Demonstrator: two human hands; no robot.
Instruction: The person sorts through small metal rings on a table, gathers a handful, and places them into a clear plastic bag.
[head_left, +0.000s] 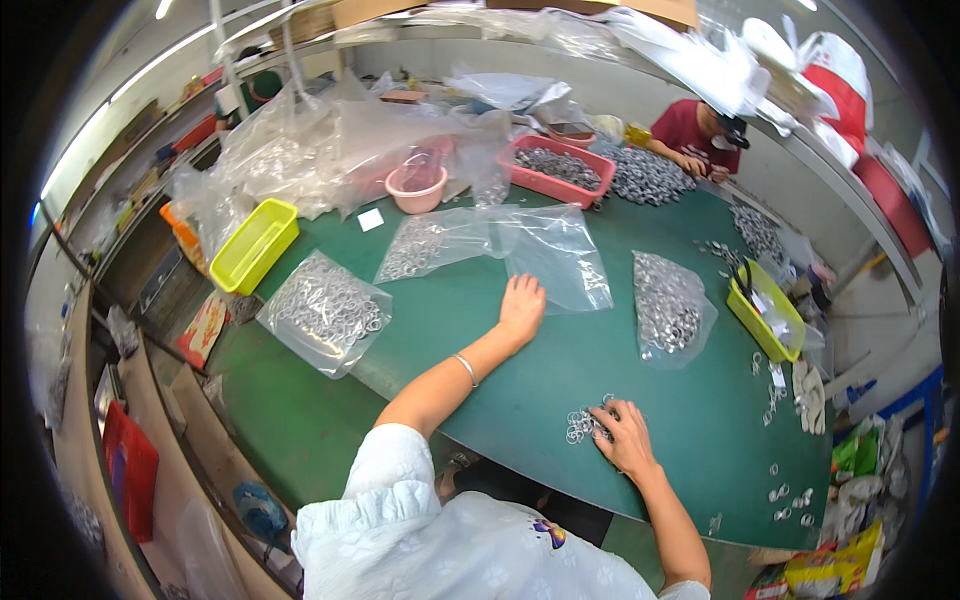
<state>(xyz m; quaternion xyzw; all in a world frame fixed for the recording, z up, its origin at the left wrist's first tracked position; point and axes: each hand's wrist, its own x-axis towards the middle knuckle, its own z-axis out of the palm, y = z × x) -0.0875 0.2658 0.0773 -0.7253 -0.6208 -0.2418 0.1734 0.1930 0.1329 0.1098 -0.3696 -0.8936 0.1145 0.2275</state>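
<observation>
My left hand [523,308] rests on the near edge of a clear plastic bag [560,255] lying flat on the green table. Its fingers point away from me, slightly apart. Closer to the table's front edge, my right hand [628,438] touches a small pile of silver metal rings [583,425]. The fingers there are spread and bent over the pile's right side, covering some rings. Left of the flat bag lies another clear bag holding rings [415,248]. Fuller bags of rings sit further left [328,312] and to the right [668,310].
A yellow basket [256,246] stands left, another yellow basket [765,315] right. Behind are a pink bowl [416,190], a red tray [560,167] of metal parts and a loose heap [648,175]. A co-worker [695,135] sits at the far right. Loose rings [790,503] lie near the right edge.
</observation>
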